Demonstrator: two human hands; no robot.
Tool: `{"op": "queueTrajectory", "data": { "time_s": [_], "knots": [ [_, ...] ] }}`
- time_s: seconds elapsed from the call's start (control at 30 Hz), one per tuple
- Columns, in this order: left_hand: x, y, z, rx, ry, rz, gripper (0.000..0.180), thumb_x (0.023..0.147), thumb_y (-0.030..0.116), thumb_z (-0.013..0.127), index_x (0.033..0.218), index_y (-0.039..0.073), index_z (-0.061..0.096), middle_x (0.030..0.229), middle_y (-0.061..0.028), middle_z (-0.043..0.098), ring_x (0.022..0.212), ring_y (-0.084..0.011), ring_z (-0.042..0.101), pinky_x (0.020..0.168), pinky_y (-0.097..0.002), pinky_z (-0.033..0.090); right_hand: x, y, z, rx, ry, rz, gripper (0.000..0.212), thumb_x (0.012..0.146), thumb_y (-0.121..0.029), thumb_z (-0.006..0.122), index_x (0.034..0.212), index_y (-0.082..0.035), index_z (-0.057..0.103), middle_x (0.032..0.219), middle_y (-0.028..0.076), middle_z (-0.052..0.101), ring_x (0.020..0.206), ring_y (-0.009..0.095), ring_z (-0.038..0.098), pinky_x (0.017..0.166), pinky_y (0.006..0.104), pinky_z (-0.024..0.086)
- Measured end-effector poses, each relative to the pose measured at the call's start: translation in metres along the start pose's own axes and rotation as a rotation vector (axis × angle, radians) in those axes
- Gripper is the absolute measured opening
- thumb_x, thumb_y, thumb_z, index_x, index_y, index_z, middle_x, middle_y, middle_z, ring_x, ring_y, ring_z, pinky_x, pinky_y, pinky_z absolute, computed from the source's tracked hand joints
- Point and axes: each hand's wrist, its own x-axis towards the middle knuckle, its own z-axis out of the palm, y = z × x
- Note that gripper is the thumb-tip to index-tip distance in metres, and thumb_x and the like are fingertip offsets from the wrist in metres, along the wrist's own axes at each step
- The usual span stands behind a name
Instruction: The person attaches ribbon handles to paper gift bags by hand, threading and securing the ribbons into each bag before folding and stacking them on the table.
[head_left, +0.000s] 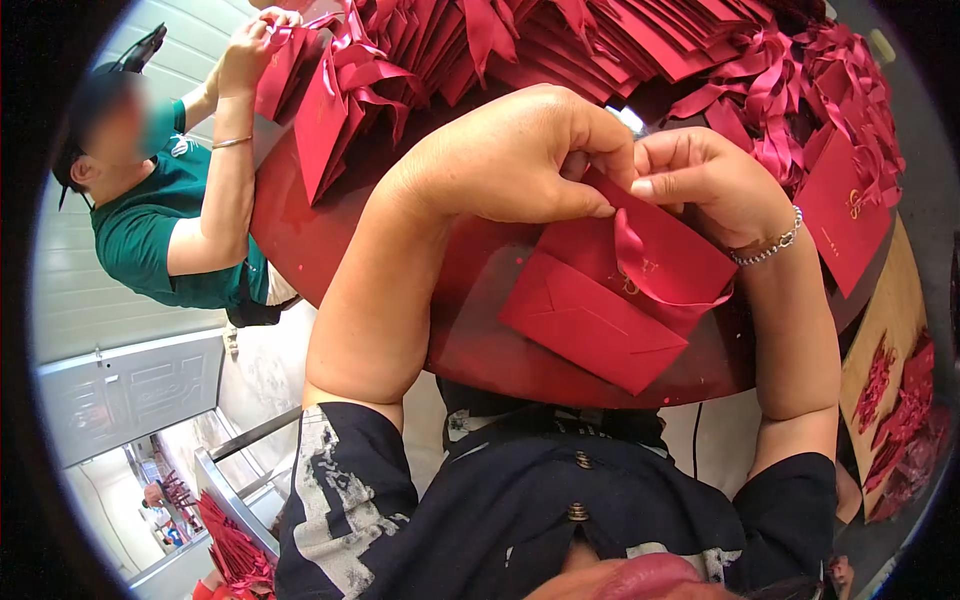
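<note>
A flat red paper gift bag (585, 325) with a folded bottom and small gold print lies tilted near the table's front edge. From its top edge a red satin ribbon (628, 255) loops down across the front. My left hand (545, 155) is closed at that top edge, thumb and fingers pinching the bag near the ribbon. Close beside it, my right hand (705, 180) has its thumb and forefinger pressed together at the same edge. The ribbon's end between my fingertips is hidden.
Rows of red gift bags (430, 45) fill the table's far side. A heap of ribboned bags (800, 100) lies at the right, beside a wooden board (880, 300) with red pieces. At the left, a co-worker in a green shirt (160, 235) handles a bag on the dark red table (465, 330).
</note>
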Motion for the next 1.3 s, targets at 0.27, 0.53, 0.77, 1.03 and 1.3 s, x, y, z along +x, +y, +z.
{"op": "queueTrajectory", "data": {
  "time_s": [0.27,0.53,0.77,1.03,1.3],
  "knots": [
    [0.005,-0.009,0.004,0.035,0.037,0.040,0.018,0.081,0.006,0.076,0.096,-0.001,0.070,0.075,0.0030,0.062,0.064,-0.0025,0.051,0.058,-0.0211,0.042,0.006,0.000,-0.010,0.142,0.222,-0.113,0.009,0.098,-0.013,0.057,0.103,-0.006,0.062,0.083,-0.002,0.062,0.068,0.005,0.056,0.063,0.0185,0.046],
    [0.007,-0.003,0.005,0.134,0.059,0.036,0.021,0.081,0.011,0.078,0.096,0.001,0.068,0.068,0.0026,0.053,0.059,-0.0048,0.045,0.053,-0.0239,0.038,0.006,-0.004,-0.010,0.212,0.387,-0.129,0.012,0.102,-0.014,0.050,0.106,-0.005,0.057,0.086,0.004,0.065,0.068,0.010,0.064,0.060,0.0207,0.053],
    [0.008,0.010,0.013,0.047,-0.090,-0.062,0.016,0.075,0.008,0.074,0.088,-0.001,0.070,0.077,-0.0122,0.070,0.071,-0.0195,0.067,0.066,-0.0325,0.053,0.005,-0.006,-0.046,0.218,0.635,-0.249,0.018,0.103,-0.020,0.050,0.104,-0.004,0.059,0.089,0.005,0.067,0.072,0.011,0.065,0.063,0.0216,0.055],
    [0.004,-0.003,0.008,0.170,0.174,0.011,0.017,0.075,0.007,0.075,0.090,0.001,0.071,0.074,-0.0131,0.068,0.068,-0.0189,0.066,0.065,-0.0314,0.052,-0.001,-0.009,-0.006,-0.464,0.118,-0.052,0.038,0.102,-0.037,0.056,0.096,-0.003,0.072,0.077,-0.003,0.063,0.067,0.003,0.051,0.061,0.0184,0.042],
    [0.006,-0.011,0.016,0.179,0.165,0.010,0.019,0.077,0.005,0.078,0.092,-0.001,0.068,0.074,-0.0064,0.066,0.069,-0.0090,0.059,0.063,-0.0245,0.047,0.003,0.005,-0.010,-0.452,0.043,-0.202,0.026,0.101,-0.019,0.057,0.116,0.001,0.064,0.095,-0.002,0.065,0.083,0.004,0.057,0.075,0.0204,0.048]
  ]
}}
